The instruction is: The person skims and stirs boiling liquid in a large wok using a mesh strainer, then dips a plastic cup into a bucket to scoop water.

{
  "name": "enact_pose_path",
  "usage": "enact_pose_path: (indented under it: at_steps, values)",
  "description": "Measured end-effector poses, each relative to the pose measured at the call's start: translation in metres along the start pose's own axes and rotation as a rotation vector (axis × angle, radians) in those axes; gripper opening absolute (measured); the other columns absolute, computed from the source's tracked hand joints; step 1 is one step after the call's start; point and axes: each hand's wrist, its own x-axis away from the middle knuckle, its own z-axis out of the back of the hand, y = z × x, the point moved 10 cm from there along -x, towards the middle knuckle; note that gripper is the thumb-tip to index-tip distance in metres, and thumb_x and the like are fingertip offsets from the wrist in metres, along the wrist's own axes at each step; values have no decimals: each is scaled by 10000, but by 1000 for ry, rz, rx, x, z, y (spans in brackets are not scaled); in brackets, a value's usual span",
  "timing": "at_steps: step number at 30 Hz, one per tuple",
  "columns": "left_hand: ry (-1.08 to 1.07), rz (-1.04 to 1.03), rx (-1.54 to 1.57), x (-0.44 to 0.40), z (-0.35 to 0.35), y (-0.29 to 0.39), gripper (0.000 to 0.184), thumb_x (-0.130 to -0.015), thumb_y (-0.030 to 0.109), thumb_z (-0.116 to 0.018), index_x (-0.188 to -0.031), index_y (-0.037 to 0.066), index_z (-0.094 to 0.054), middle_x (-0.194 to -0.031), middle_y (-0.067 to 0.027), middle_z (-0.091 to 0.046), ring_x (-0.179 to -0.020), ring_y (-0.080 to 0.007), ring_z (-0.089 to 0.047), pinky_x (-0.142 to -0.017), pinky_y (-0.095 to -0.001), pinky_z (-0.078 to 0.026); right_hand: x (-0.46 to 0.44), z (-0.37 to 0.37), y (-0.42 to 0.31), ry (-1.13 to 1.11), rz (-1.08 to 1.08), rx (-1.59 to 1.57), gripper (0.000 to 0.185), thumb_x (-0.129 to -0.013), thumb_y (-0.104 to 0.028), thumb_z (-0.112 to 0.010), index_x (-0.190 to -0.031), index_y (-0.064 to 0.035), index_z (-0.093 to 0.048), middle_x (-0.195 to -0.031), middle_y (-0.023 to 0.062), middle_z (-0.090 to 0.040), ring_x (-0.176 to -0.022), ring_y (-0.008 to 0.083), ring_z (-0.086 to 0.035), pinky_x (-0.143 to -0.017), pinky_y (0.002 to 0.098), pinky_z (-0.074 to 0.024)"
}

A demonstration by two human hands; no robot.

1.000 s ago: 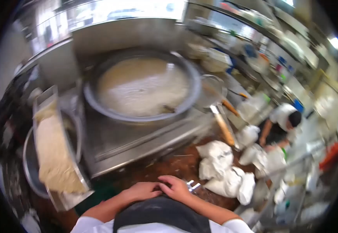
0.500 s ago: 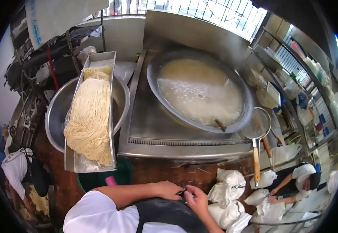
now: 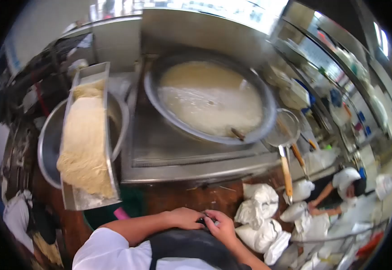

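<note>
My left hand (image 3: 188, 218) and my right hand (image 3: 221, 225) meet in front of my dark apron (image 3: 182, 247). Their fingers are closed around a small dark thing (image 3: 201, 220), too small and partly hidden to name. Ahead to the left, a long metal tray (image 3: 82, 202) holds a heap of pale noodles (image 3: 84, 135), apart from both hands. It lies across a wide steel basin (image 3: 47, 148). Cloudy liquid (image 3: 211, 103) fills the large round wok (image 3: 160, 105) set in the steel stove, beyond my hands.
A wire strainer (image 3: 286, 173) with a wooden handle leans at the stove's right. White bags (image 3: 261, 211) stand on the floor beside my right arm. One co-worker (image 3: 340, 189) bends at the right, another (image 3: 29, 220) at the left. Shelves (image 3: 331, 85) line the right side.
My view has turned and tilted, so the wok, tray and bags appear farther left. My hands stay together at the apron, with the dark thing still between them.
</note>
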Motion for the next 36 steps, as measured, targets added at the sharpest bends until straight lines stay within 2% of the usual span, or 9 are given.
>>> enact_pose_path:
  at_steps: [3,5,7,12,13,15,21,25,36]
  values:
    - [-18,-2,-21,-2,1,12,553,-937,526,-558,-1295,111,-623,-1202,-184,-698,-1097,-398,-664,-940,-489,-524,2,12,-5,21,41,8,305,-914,-214,-723,-1169,-47,-714,-1063,148,-736,-954,261,-721,-838,356,-566]
    - [-57,28,-45,-7,2,9,568,-944,561,-561,-1308,131,-626,-1247,-157,-688,-1135,-382,-652,-954,-476,-518,3,18,-4,56,24,10,308,-923,-236,-705,-1173,-56,-712,-1097,152,-728,-984,289,-715,-851,371,-565]
    - [-67,40,-79,-7,6,16,560,-930,531,-588,-1307,118,-624,-1236,-172,-689,-1127,-382,-657,-950,-467,-522,2,16,-2,34,16,22,326,-943,-276,-656,-1191,-69,-695,-1134,141,-714,-1034,319,-693,-889,394,-556]
    - [55,13,-95,-11,31,34,442,-904,402,-635,-1189,67,-675,-1174,-218,-693,-1104,-380,-662,-919,-470,-527,7,18,2,124,96,-43,305,-926,-226,-661,-1179,-57,-676,-1142,143,-701,-1040,335,-682,-895,401,-551]
    - [121,-66,-27,-11,40,44,498,-899,370,-675,-1295,71,-629,-1233,-219,-669,-1156,-366,-643,-958,-454,-521,9,27,0,207,134,-47,297,-923,-206,-659,-1175,-49,-665,-1161,147,-690,-1054,342,-674,-900,403,-549]
    - [261,-97,-72,-7,59,48,615,-872,289,-749,-1411,72,-548,-1264,-189,-655,-1135,-304,-665,-956,-401,-530,11,38,-1,251,116,-64,306,-923,-204,-659,-1189,-52,-661,-1182,150,-682,-1074,346,-664,-912,402,-545]
    - [254,-59,-111,-8,76,38,683,-871,296,-766,-1455,56,-505,-1349,-173,-612,-1143,-292,-660,-983,-387,-522,12,33,8,252,80,-42,343,-918,-218,-660,-1219,-52,-655,-1215,154,-675,-1125,341,-649,-948,406,-533]
    - [250,-99,-137,-5,70,40,691,-859,290,-773,-1455,63,-507,-1337,-174,-620,-1143,-285,-661,-980,-393,-525,8,28,8,212,74,-51,364,-930,-227,-672,-1251,-57,-651,-1250,161,-668,-1156,337,-646,-981,394,-526]
    - [315,-106,-100,8,76,31,650,-855,293,-764,-1424,67,-544,-1228,-146,-685,-1101,-284,-680,-947,-398,-537,-3,13,0,163,128,-43,365,-921,-225,-681,-1248,-66,-656,-1217,140,-682,-1122,324,-660,-951,388,-539]
